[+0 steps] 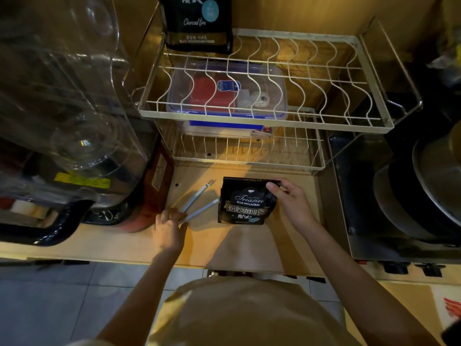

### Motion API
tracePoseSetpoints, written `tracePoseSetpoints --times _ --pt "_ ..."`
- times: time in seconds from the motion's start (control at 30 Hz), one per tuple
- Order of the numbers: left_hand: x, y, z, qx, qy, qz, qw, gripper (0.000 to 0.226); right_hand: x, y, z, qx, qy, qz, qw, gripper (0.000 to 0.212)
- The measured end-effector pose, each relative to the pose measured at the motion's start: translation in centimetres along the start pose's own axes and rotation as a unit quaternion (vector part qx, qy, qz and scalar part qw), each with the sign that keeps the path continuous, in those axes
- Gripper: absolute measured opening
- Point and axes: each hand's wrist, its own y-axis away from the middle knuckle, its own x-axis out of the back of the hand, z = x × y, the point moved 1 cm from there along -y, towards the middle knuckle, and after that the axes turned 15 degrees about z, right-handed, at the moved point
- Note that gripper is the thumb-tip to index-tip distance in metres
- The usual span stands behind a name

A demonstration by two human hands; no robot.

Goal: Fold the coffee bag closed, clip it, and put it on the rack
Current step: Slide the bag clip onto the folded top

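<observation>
A black coffee bag point(243, 202) with white and gold lettering lies on the counter in front of the rack, its top edge folded down. My right hand point(289, 199) grips the bag's upper right side, thumb on the folded top. To the bag's left a long blue-grey bag clip point(199, 202) lies spread in a V on the counter. My left hand point(169, 227) rests at the clip's hinged near end, fingertips touching it. The white wire rack point(262, 118) stands behind, with a second black coffee bag point(197, 23) upright at the upper tier's back left.
A clear lidded box point(274, 78) with red contents sits on the rack's lower tier point(249, 162). A large clear-domed appliance point(62, 108) fills the left. A stove with a dark pot point(424, 193) stands to the right. The counter's front edge point(224, 267) runs just below my forearms.
</observation>
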Motion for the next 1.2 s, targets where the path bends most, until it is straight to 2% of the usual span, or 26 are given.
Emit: tracePoseSetpoints --times 0.07,0.13,0.27,0.37,0.57,0.67,0.77,0.87,1.0,1.2 --pt "-0.4 0.1 -0.6 0.006 0.018 0.002 1.0 0.024 0.1 -0.1 0.0 -0.001 0.011 0.001 1.0 0.01" --pt "-0.4 0.1 -0.6 0.019 0.095 0.014 0.995 0.02 0.1 0.0 -0.1 -0.005 0.017 -0.001 1.0 0.012" --pt "2.1 -0.1 1.6 0.117 0.287 0.031 0.95 0.018 0.3 0.1 0.0 -0.009 0.008 -0.007 1.0 0.017" --pt "4.7 -0.6 3.7 0.062 0.333 0.012 0.941 0.015 0.4 0.1 0.1 -0.001 0.014 -0.011 1.0 0.02" --pt "7.6 -2.8 7.3 -0.141 0.254 -0.064 0.955 0.019 0.4 0.0 -0.3 -0.011 0.0 -0.009 1.0 0.02" --pt "7.7 -3.8 8.8 -0.199 0.211 -0.097 0.952 0.022 0.6 -0.2 -0.5 -0.01 0.018 -0.01 1.0 0.016" --pt "7.4 -3.9 10.5 -0.191 0.202 -0.132 0.952 0.024 0.9 -0.3 -0.9 -0.017 0.035 -0.016 0.999 0.007" --pt "6.9 -3.8 11.5 -0.175 0.207 -0.144 0.952 0.019 1.1 -0.4 -1.2 -0.014 0.042 -0.013 0.999 0.011" --pt "6.7 -3.8 11.9 -0.163 0.207 -0.143 0.954 0.034 1.5 -0.7 -0.8 0.058 0.15 0.033 0.986 0.009" --pt "6.8 -4.2 12.2 -0.102 0.231 -0.173 0.952 0.044 1.1 -0.8 -1.2 0.103 0.196 0.006 0.975 0.021"
